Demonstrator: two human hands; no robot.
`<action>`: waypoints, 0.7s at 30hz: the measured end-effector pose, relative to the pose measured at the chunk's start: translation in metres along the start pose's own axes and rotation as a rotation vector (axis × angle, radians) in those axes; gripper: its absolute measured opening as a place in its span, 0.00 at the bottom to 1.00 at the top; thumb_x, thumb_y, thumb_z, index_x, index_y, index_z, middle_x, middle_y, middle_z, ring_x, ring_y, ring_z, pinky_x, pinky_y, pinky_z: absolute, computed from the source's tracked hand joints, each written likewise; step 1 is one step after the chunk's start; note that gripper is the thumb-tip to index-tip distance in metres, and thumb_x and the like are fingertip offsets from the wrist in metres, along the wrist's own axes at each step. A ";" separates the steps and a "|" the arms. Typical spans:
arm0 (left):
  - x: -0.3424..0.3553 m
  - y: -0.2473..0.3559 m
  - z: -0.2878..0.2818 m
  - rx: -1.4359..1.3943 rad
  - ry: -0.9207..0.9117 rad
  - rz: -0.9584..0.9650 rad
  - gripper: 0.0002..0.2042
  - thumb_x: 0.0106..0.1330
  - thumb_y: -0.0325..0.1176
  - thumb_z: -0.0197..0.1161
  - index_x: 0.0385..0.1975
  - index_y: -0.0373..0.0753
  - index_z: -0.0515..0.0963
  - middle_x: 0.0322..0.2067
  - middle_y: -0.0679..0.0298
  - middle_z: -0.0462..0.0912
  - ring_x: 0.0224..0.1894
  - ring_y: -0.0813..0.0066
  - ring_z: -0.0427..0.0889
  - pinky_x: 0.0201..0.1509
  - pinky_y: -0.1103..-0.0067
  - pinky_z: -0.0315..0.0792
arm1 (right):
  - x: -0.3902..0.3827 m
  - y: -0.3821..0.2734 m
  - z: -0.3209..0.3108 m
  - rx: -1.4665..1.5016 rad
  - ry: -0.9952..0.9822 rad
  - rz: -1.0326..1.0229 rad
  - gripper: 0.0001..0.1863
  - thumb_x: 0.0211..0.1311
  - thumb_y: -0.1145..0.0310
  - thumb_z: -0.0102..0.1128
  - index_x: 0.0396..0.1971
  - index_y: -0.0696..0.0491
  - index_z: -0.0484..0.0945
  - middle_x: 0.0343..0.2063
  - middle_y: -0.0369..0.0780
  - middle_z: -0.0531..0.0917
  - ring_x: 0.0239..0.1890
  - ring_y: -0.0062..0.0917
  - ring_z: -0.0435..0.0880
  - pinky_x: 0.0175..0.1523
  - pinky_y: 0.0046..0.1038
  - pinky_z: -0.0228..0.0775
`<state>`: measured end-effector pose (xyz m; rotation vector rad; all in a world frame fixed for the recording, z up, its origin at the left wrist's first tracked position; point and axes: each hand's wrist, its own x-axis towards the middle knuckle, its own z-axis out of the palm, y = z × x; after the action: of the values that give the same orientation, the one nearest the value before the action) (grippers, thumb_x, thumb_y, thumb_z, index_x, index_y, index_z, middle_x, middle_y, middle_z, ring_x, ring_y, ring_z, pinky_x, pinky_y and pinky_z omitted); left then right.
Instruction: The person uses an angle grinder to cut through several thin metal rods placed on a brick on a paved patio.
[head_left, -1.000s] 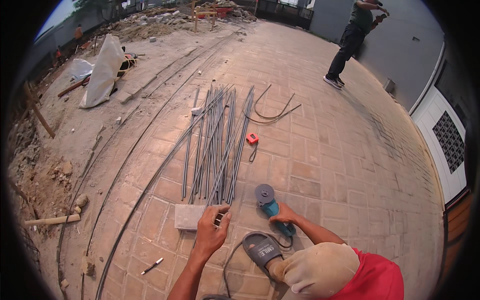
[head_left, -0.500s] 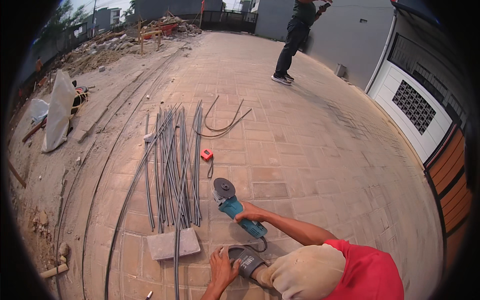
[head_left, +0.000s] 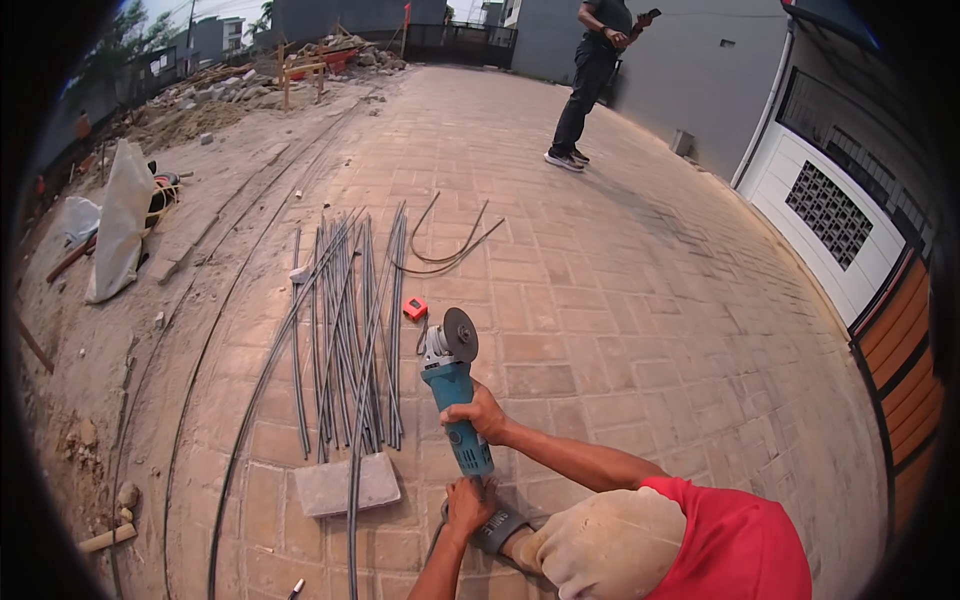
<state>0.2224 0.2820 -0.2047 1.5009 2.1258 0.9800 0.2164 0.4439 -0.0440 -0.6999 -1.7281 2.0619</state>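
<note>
Our right hand (head_left: 478, 412) grips the angle grinder (head_left: 447, 384), its long axis pointing away from us, right of the steel rods (head_left: 365, 350); our left hand (head_left: 468, 503) meets its tail, closure unclear.

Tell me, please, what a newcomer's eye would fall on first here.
Probably the teal grinder, near the middle, gripped in the right hand, with the left hand at its lower end. Next come the grey rods lying on the paving to its left, with a pale block by their near ends. Small but bright, the red tape measure lies just right of the rods.
</note>
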 end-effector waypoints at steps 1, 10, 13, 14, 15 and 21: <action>0.005 -0.004 -0.002 -0.011 0.023 -0.009 0.16 0.67 0.44 0.59 0.37 0.36 0.80 0.37 0.51 0.81 0.44 0.48 0.77 0.50 0.56 0.64 | 0.000 0.000 -0.005 0.001 -0.001 -0.001 0.29 0.44 0.67 0.69 0.48 0.57 0.69 0.32 0.37 0.76 0.33 0.21 0.79 0.38 0.27 0.75; -0.069 -0.050 -0.132 0.020 0.134 -0.100 0.09 0.65 0.35 0.61 0.41 0.40 0.78 0.38 0.53 0.83 0.44 0.52 0.81 0.45 0.58 0.72 | -0.002 0.000 0.036 0.359 0.126 0.217 0.16 0.50 0.65 0.65 0.35 0.56 0.71 0.23 0.39 0.79 0.23 0.27 0.81 0.31 0.32 0.78; -0.082 -0.049 -0.139 0.180 -0.089 -0.002 0.25 0.62 0.33 0.62 0.58 0.36 0.65 0.43 0.49 0.80 0.45 0.44 0.80 0.46 0.59 0.73 | -0.030 0.033 -0.025 0.371 0.219 0.334 0.20 0.50 0.58 0.65 0.37 0.57 0.73 0.25 0.43 0.81 0.24 0.30 0.83 0.31 0.33 0.81; -0.114 -0.040 -0.159 0.134 -0.145 -0.052 0.26 0.64 0.34 0.60 0.61 0.35 0.63 0.41 0.46 0.81 0.42 0.42 0.80 0.43 0.57 0.74 | -0.048 0.035 -0.041 0.354 0.263 0.343 0.22 0.50 0.57 0.65 0.38 0.58 0.73 0.25 0.44 0.82 0.25 0.31 0.84 0.31 0.34 0.82; -0.143 -0.041 -0.196 0.156 -0.183 -0.258 0.27 0.64 0.35 0.60 0.62 0.34 0.62 0.38 0.44 0.81 0.40 0.41 0.81 0.42 0.55 0.74 | -0.056 0.032 -0.034 0.355 0.242 0.335 0.23 0.50 0.56 0.65 0.39 0.58 0.73 0.26 0.44 0.82 0.25 0.32 0.85 0.30 0.34 0.82; -0.180 -0.076 -0.310 0.289 -0.090 -0.748 0.31 0.63 0.35 0.58 0.66 0.34 0.58 0.37 0.40 0.83 0.40 0.38 0.82 0.43 0.53 0.74 | -0.054 0.050 -0.027 0.258 0.218 0.362 0.22 0.50 0.57 0.66 0.39 0.57 0.71 0.25 0.45 0.81 0.23 0.34 0.84 0.29 0.34 0.81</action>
<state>0.0399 -0.0021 -0.0609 0.6940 2.5215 0.3394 0.2778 0.4257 -0.0887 -1.1705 -1.2591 2.2830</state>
